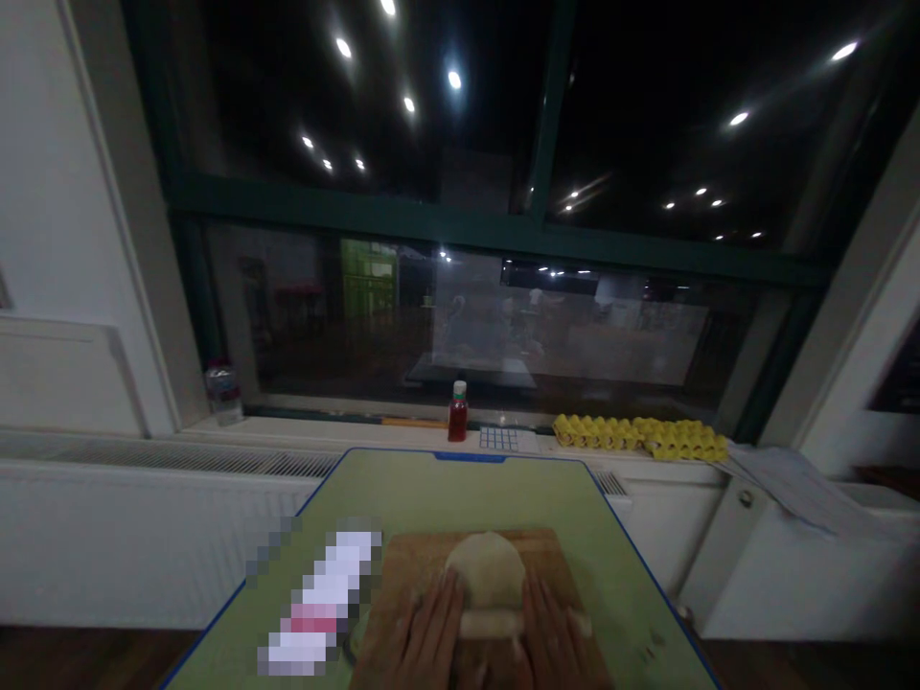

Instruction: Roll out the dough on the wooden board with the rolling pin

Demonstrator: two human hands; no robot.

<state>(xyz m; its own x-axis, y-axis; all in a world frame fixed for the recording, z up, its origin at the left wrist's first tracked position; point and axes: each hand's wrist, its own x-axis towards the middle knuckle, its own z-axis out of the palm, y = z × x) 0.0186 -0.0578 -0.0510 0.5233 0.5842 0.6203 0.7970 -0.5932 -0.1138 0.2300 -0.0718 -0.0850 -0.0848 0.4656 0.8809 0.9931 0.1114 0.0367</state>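
Round, pale dough sheet [487,565] lies flat on wooden cutting board [402,558], far half, btwn the two hands; board sits on green tabletop [460,491] w/ blue edging. Pale rolling pin [493,625] runs crosswise at dough's near edge; can't tell if any dough is under it.

L hand [431,621]: palm down, fingers straight & pointing fwd, laid over pin's L part, not wrapped round it. Its fingertips are at the dough's L edge; touching or just over, can't tell. R hand [550,628]: same pose on pin's R part, fingers out flat, nothing clasped; pin's R end pokes out past it. Some blur on both.

Handling, my guess: dough prob. light, soft, stretchy, maybe tacky; tears or creases if pinched at one spot, so best slide flat fingers under the rim & lift w/ both hands spread. Pin looks like wood: stiff, light-ish, rolls easily; best worked w/ flat palms near each end, even pressure, fingertips off the dough so they don't dent it.

Also: pixelated item L of board, unreadable; bottle of red liquid [458,420] & yellow egg trays [636,437] on windowsill [536,443] beyond.
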